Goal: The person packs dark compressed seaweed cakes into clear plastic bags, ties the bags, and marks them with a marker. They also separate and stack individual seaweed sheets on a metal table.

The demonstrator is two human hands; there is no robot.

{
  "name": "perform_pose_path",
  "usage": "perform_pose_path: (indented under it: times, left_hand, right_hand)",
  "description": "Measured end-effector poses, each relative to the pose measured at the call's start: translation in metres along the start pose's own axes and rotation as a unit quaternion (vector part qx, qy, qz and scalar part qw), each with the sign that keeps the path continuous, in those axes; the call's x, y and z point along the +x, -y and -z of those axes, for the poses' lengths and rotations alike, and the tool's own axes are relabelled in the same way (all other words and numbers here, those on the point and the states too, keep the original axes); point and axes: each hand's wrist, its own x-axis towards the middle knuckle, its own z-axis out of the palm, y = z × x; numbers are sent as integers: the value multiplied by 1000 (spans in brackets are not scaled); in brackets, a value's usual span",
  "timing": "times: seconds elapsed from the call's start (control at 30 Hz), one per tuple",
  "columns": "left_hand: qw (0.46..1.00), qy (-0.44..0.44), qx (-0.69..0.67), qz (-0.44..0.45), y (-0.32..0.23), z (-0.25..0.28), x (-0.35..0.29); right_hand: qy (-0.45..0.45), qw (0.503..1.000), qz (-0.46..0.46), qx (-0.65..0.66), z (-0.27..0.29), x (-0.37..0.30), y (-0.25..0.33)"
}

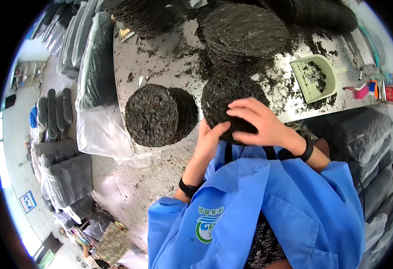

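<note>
On the table's near edge in front of me stands a stack of dark, round dried seaweed sheets [225,92], its crinkled top facing up. My left hand [209,140] grips the stack's near left edge, thumb over the top and the other fingers mostly hidden behind the side. Across the top lies my right hand [264,124], its fingers spread on the surface. Left of it sits another seaweed stack [153,117], leaning so that its layered side shows. A larger stack [246,32] rises beyond my hands.
A pale green dustpan [315,78] with dark crumbs rests on the table [169,56] at the right. Near it are a pink item [362,92] and a red can [391,94]. A brush [125,34] lies far left. Wrapped dark bundles [95,62] line the table's left side.
</note>
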Motion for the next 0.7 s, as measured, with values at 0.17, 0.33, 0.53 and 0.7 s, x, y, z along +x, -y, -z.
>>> perform_pose_path:
  times: [0.17, 0.33, 0.53, 0.7]
  left_hand:
    - [985, 49, 132, -102, 6, -30, -6]
    - [957, 32, 249, -147, 11, -44, 1]
    - [950, -6, 282, -131, 15, -43, -2]
    - [998, -21, 52, 24, 17, -26, 1]
  right_hand:
    - [-80, 969, -163, 170, -6, 23, 1]
    - [-112, 961, -203, 149, -7, 17, 3]
    - [-78, 964, -178, 180, 1, 11, -14]
    - [-72, 733, -293, 610, 13, -16, -57]
